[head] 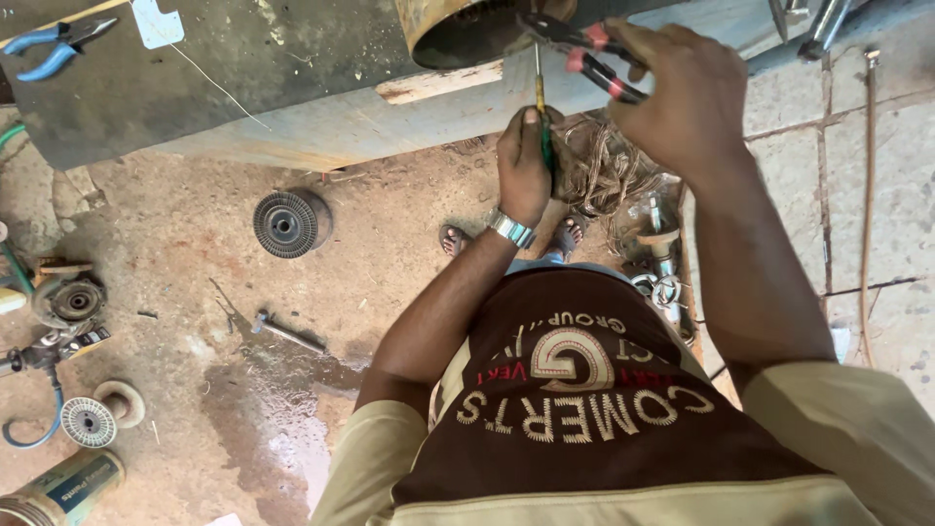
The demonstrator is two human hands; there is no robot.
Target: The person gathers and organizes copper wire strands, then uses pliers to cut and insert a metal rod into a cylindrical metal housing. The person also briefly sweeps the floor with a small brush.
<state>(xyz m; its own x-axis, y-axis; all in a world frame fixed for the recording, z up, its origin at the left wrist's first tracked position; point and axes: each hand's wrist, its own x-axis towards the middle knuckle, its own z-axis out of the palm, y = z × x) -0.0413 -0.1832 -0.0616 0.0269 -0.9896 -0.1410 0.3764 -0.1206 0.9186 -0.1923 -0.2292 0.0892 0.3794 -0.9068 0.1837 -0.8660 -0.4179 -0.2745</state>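
My left hand (524,168) grips a green-handled screwdriver (542,117) upright, its shaft pointing up at the rim of a rusty metal cylinder (458,34) on the bench. My right hand (677,93) holds red-and-black pliers (584,54), jaws reaching toward the cylinder's opening beside the screwdriver tip. A tangle of copper wire (604,170) lies on the ground just below both hands.
A dark workbench (195,88) carries blue pliers (49,51). On the dirt floor lie a black finned disc (287,222), a hammer (287,333), a wire spool (90,421), a paint can (63,487) and motor parts (68,302). Metal fittings (662,263) sit right.
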